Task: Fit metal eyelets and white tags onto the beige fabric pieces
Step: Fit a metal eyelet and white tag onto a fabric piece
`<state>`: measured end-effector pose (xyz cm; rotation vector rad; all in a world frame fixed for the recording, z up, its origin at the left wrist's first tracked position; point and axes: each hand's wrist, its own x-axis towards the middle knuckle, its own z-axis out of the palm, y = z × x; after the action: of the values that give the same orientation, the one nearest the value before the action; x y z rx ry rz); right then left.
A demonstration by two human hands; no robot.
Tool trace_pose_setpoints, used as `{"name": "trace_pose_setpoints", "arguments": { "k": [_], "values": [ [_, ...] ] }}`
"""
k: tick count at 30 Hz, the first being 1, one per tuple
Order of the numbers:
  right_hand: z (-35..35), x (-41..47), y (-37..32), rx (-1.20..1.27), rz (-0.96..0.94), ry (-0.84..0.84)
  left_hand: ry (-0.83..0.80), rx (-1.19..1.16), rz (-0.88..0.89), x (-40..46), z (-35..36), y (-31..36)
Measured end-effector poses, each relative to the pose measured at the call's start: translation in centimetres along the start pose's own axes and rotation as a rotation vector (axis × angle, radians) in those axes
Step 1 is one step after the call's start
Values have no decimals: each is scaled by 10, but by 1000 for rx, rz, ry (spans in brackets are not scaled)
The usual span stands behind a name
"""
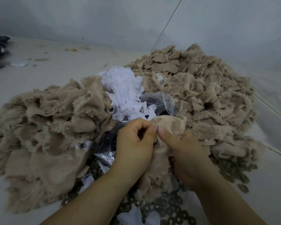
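Pale grey wall (120, 17) rises behind a whitish floor (47, 70).

I see my two hands meeting at the centre, the left hand (135, 143) and right hand (186, 153) thumb to thumb, pinching one fabric piece (169, 125) between them. Left of them lies one heap of fabric (44, 130); behind and to the right rises a second heap (201, 88). Between the two heaps — just behind my hands — sits the pile of tags (123, 90), with a plastic bag (161, 101) touching its right side. Ring-shaped eyelets (169, 210) lie scattered in front, under my wrists — more spread to the right (240, 176).
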<state>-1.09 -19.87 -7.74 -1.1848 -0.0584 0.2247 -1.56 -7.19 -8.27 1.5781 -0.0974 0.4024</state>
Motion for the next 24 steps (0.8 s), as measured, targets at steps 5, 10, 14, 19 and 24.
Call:
{"name": "trace_pose_setpoints", "arguments": {
  "k": [5, 10, 14, 19, 24],
  "values": [
    [3, -2, -3, 57, 73, 75, -6, -112, -91, -2, 1, 3],
    [8, -4, -5, 157, 250, 62, -6, -310, -220, -3, 4, 4],
    [8, -4, -5, 165, 237, 44, -23, -310, -255, -4, 5, 3],
    [9, -4, -5, 189, 238, 76, -5, -348, -251, -3, 4, 3],
    [12, -5, -6, 212, 293, 24, 25, -288, -181, -4, 5, 3]
  ]
}}
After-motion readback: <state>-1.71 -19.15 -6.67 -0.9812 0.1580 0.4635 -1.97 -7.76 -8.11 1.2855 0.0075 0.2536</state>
